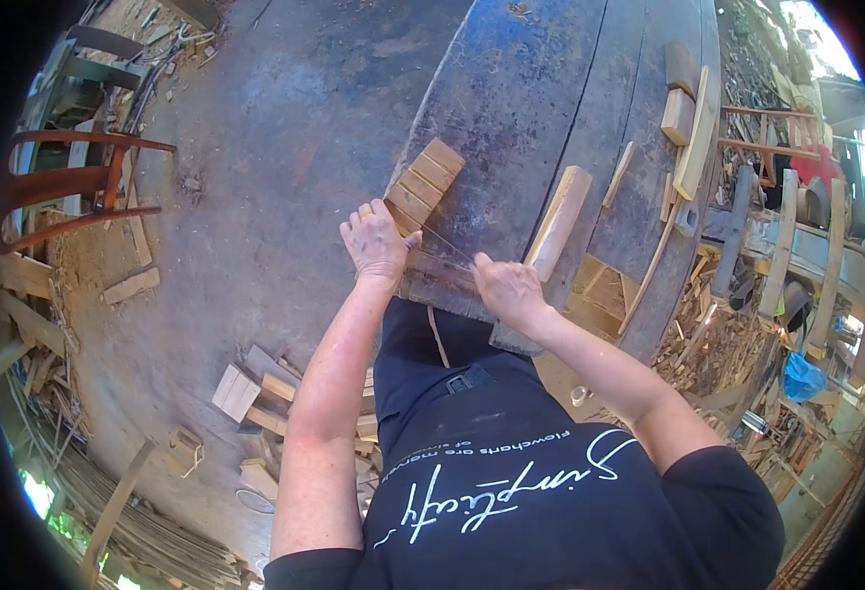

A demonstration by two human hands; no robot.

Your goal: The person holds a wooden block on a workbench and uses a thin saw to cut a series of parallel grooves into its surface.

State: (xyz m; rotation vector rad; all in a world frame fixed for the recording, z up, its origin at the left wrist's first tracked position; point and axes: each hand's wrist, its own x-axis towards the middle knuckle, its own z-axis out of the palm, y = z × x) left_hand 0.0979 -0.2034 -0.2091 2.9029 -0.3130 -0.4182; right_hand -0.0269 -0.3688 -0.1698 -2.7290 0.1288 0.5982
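Observation:
A wooden block (pixel 432 175) with several grooves cut across it lies slanted near the left edge of the dark workbench (pixel 511 118). My left hand (pixel 375 241) is closed over its near end, the thumb toward the right. My right hand (pixel 509 292) is closed in a fist around one end of a thin, straight tool (pixel 449 243). The tool's far end reaches the block beside my left thumb; its exact kind is too fine to make out. Just beyond my right hand a long squared piece of wood (pixel 558 221) lies on the bench.
More wood pieces (pixel 683 108) lie along the bench's right side. Cut blocks (pixel 241 391) are heaped on the floor at lower left. A reddish-brown wooden chair frame (pixel 69 184) stands at left. Scrap wood and a blue bag (pixel 803 377) are at right.

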